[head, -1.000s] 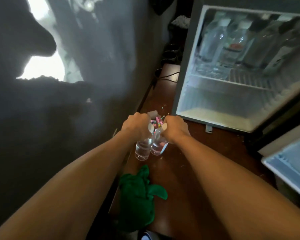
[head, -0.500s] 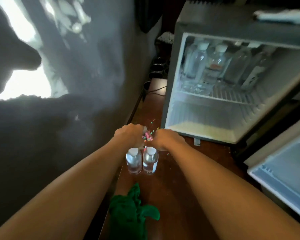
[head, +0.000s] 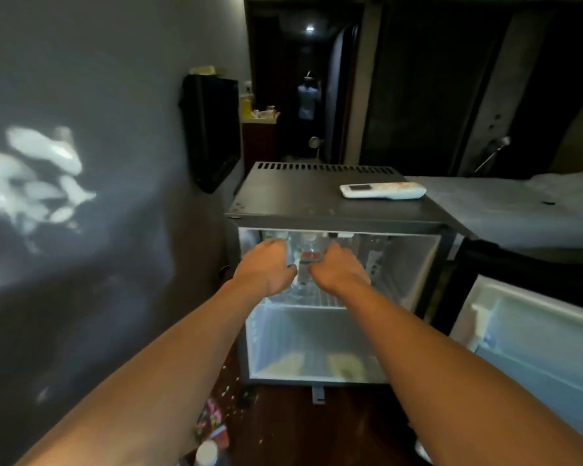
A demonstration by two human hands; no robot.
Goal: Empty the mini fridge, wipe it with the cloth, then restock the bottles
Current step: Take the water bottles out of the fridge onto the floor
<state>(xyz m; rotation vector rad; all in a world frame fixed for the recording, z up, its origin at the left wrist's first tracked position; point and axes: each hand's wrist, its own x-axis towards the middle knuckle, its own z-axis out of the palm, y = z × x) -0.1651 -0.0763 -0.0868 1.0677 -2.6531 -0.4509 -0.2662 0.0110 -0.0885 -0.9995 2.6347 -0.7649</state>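
Note:
The mini fridge stands open in front of me. Several clear water bottles stand on its wire upper shelf, and one with a red label shows between my hands. My left hand and my right hand both reach into the upper compartment among the bottles. Their fingers are hidden behind the backs of the hands, so any grip stays unseen. The lower compartment holds no bottles. One bottle's white cap shows at the bottom edge. The cloth is out of view.
The fridge door hangs open on the right. A white remote lies on the fridge top. Colourful bits are scattered on the dark wooden surface below. A grey wall closes the left, and a bed is at the right rear.
Both hands let go of the two bottles set on the wooden surface and moved up and forward into the fridge's upper shelf. My view has lifted, and the green cloth has dropped out of it.

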